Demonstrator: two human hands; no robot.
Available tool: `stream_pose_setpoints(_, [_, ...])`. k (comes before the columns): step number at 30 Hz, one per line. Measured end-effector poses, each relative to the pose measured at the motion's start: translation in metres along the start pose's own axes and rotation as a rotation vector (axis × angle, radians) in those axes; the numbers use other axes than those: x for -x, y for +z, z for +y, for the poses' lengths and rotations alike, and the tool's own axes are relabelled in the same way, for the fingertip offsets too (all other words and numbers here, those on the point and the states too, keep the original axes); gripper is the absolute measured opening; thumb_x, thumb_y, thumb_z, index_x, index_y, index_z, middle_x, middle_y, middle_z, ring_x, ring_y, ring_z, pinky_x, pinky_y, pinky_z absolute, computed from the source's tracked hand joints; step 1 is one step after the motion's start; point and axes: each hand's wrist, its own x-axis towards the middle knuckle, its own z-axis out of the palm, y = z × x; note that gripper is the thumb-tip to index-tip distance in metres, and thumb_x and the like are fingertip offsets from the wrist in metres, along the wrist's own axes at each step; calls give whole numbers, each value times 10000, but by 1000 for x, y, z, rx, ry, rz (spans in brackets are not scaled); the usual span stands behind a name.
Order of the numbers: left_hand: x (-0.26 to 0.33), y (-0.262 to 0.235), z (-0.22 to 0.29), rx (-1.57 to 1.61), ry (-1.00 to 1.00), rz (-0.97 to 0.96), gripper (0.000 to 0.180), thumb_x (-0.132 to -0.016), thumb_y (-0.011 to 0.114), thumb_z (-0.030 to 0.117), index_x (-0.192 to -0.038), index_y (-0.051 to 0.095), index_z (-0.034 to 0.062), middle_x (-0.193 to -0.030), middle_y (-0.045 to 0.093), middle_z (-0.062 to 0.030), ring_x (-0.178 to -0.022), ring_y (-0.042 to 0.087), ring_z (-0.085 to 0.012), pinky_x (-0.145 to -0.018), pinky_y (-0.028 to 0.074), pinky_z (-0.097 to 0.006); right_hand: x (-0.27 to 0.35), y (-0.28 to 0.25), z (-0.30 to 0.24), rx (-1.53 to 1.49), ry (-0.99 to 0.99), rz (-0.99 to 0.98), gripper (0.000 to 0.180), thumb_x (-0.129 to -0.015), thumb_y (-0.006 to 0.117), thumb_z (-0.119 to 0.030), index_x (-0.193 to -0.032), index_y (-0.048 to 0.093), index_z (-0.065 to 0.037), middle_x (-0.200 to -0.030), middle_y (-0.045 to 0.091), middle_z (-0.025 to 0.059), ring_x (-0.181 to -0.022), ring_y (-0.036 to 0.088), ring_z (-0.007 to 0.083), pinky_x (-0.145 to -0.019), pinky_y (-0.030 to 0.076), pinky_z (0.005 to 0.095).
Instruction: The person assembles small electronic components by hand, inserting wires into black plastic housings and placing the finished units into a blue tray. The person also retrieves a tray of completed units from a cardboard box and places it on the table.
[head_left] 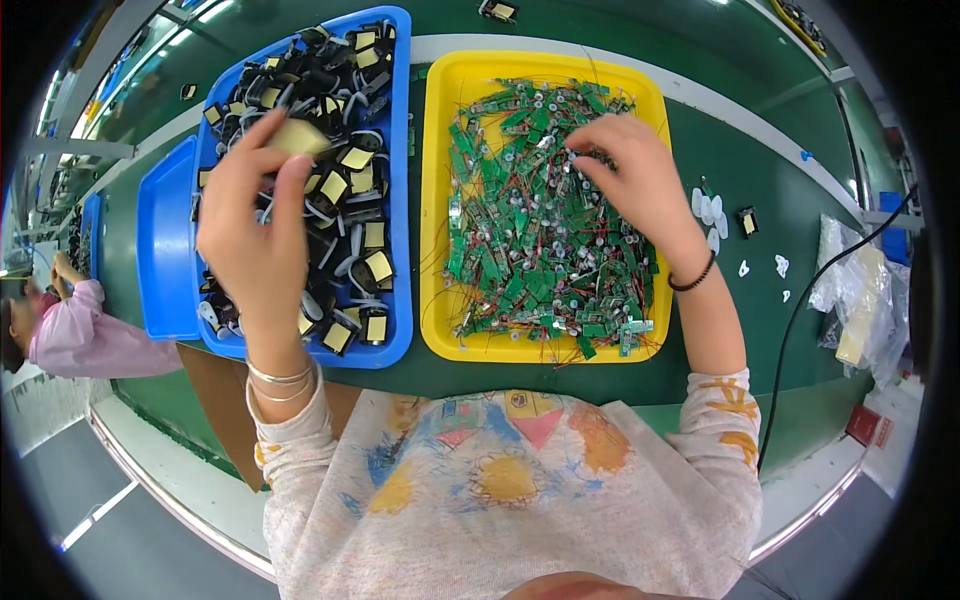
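My left hand (250, 215) is over the blue tray (401, 220) on the left. Its thumb and fingers grip a small part with a pale yellow pad (300, 138), blurred by motion. Below it the tray is heaped with black plastic parts (335, 185), many with yellow pads and grey-white loops. On the right, my right hand (635, 180) reaches into the far right of the yellow tray (433, 220), thumb and forefinger closing in a pinch. What lies at those fingertips is too small to name. Green circuit boards (540, 230) with thin red wires fill this tray.
An empty-looking blue tray (165, 240) sits left of the full one. White oval pieces (708, 210) and a black part (748, 222) lie right of the yellow tray. Farther right are clear plastic bags (860, 300) and a black cable (800, 295). A co-worker (95, 330) is at far left.
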Motion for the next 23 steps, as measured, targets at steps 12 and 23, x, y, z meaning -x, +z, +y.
stream_pose_setpoints(12, [-2, 68, 47, 210, 94, -427, 174, -655, 665, 94, -813, 596, 77, -770, 583, -63, -716, 535, -220, -621, 457, -316, -29, 19, -11, 326, -323, -163, 124, -658, 584, -56, -779, 566, -79, -757, 530, 39, -795, 526, 222, -673, 433, 328])
stream_pose_setpoints(23, [28, 100, 49, -116, 33, -734, 238, -647, 672, 184, -852, 574, 116, -849, 557, -56, -864, 503, -245, -735, 426, -340, -11, -3, -40, -1443, 332, 209, 149, -791, 566, -24, -926, 503, -37, -883, 568, 70, -784, 591, 166, -730, 495, 255])
